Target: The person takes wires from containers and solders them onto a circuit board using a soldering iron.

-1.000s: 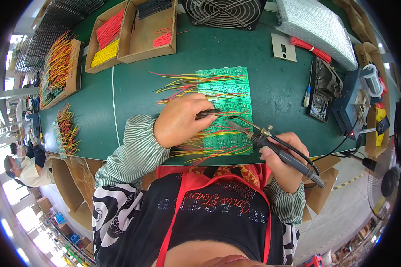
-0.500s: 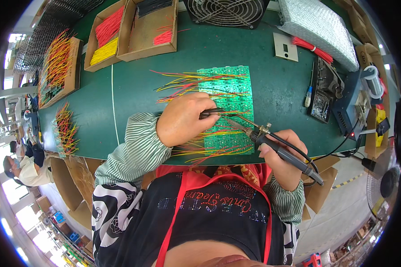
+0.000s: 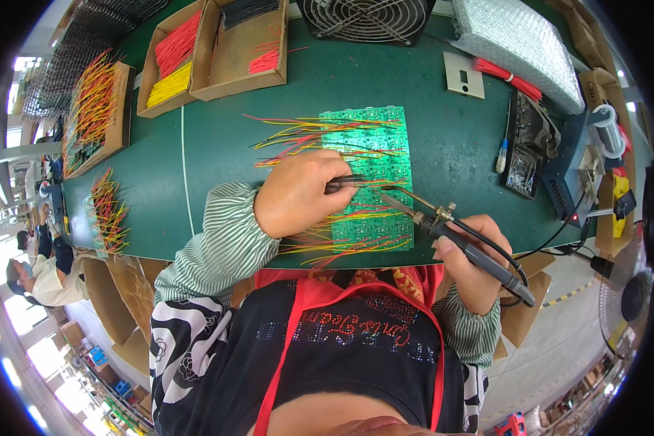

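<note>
A green panel of circuit boards lies on the bench in front of me, with rows of red, yellow and black wires sticking out past its left side. Over the middle of the panel, my left hand is closed on a small bunch of black wires, whose ends point right. My right hand grips a grey soldering iron with a thin solder feed tube clamped along it. The iron's tip is over the panel, right of the left fingertips; whether it touches the board I cannot tell.
Cardboard trays of red, yellow and black wires stand at the back left. More wired boards lie at left. A fan is at the back. On the right are a solder spool, a soldering station and a black tray.
My right hand and the soldering iron have shifted slightly right, so the tip is farther from my left fingertips. My left hand has stayed in place, still holding the black wires.
</note>
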